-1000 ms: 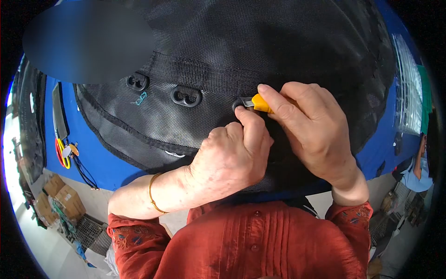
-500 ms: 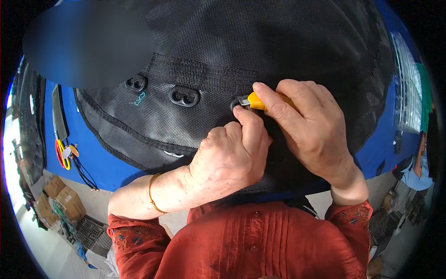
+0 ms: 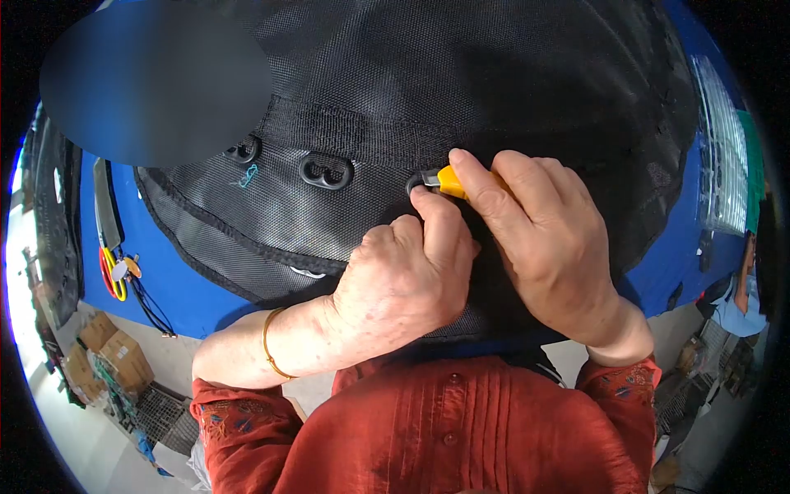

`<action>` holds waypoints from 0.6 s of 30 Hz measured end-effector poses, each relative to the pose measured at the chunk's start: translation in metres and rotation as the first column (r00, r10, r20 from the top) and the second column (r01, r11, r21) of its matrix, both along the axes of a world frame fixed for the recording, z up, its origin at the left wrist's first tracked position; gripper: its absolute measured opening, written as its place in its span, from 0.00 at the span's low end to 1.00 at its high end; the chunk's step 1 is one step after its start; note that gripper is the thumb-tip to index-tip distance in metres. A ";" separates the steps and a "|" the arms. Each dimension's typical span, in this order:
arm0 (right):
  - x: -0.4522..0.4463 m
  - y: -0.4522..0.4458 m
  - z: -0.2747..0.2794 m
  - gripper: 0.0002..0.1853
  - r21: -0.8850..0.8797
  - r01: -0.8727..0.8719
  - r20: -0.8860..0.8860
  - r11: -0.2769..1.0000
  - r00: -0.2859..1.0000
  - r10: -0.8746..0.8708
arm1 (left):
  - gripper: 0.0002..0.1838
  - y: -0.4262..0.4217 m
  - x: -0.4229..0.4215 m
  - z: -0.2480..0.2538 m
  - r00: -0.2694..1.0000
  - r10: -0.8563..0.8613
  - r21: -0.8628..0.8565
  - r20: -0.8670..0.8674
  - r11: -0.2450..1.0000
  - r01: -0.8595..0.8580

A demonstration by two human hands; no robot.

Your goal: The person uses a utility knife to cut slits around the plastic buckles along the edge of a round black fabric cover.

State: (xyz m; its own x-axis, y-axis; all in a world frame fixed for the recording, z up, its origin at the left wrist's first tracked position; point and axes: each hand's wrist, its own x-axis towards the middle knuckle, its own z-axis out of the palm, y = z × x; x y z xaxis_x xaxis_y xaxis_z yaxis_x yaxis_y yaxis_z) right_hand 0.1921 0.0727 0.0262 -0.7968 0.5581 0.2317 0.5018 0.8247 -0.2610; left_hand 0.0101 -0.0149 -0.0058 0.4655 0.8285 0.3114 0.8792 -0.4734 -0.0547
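Observation:
A yellow utility knife (image 3: 450, 182) is gripped in my right hand (image 3: 559, 239), thumb along its top and blade pointing left. The blade tip meets a black plastic eyelet (image 3: 412, 184) set in the black mesh fabric (image 3: 510, 90). My left hand (image 3: 407, 272) is curled closed, its index fingertip pressed on the eyelet's near edge; the other fingertips are hidden beneath the hand. Left of it, a double-holed black eyelet (image 3: 327, 171) sits in the same fabric below a stitched black strap (image 3: 329, 128). Another eyelet (image 3: 244, 149) is partly covered by a blurred oval.
The fabric lies over a blue table surface (image 3: 185, 276). At the left are scissors with red and yellow handles (image 3: 112, 272) and a dark cord (image 3: 152, 309). Cardboard boxes (image 3: 123, 354) stand on the floor at lower left. Clear plastic (image 3: 720, 148) lies at the right edge.
The knife and my right hand have shifted very slightly, with the blade still at the eyelet. My left hand stays almost in place.

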 end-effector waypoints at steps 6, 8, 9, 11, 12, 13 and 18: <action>0.002 -0.003 0.002 0.24 -0.013 0.018 0.045 1.000 0.999 -0.017 | 0.25 -0.005 0.002 0.008 0.996 0.060 -0.087 -0.073 0.994 -0.066; 0.003 -0.003 0.005 0.24 -0.017 0.017 0.051 1.000 0.999 -0.017 | 0.25 -0.005 0.003 0.008 0.996 0.062 -0.085 -0.069 0.994 -0.067; 0.003 -0.003 0.006 0.25 -0.021 0.016 0.057 1.000 0.998 -0.015 | 0.26 -0.005 0.003 0.008 0.996 0.065 -0.083 -0.066 0.994 -0.070; 0.004 -0.004 0.007 0.25 -0.021 0.015 0.063 1.000 0.998 -0.014 | 0.26 -0.005 0.004 0.007 0.996 0.068 -0.088 -0.064 0.993 -0.074; 0.004 -0.004 0.007 0.25 -0.021 0.014 0.069 1.000 0.998 -0.012 | 0.27 -0.005 0.004 0.007 0.995 0.073 -0.094 -0.062 0.992 -0.079; 0.005 -0.003 0.005 0.25 -0.021 0.016 0.069 1.000 0.998 -0.014 | 0.27 -0.005 0.004 0.008 0.996 0.071 -0.094 -0.063 0.993 -0.076; 0.008 -0.001 0.000 0.25 0.081 -0.007 0.030 0.997 1.000 0.005 | 0.27 -0.004 0.004 0.009 0.994 0.078 -0.068 -0.081 0.994 -0.084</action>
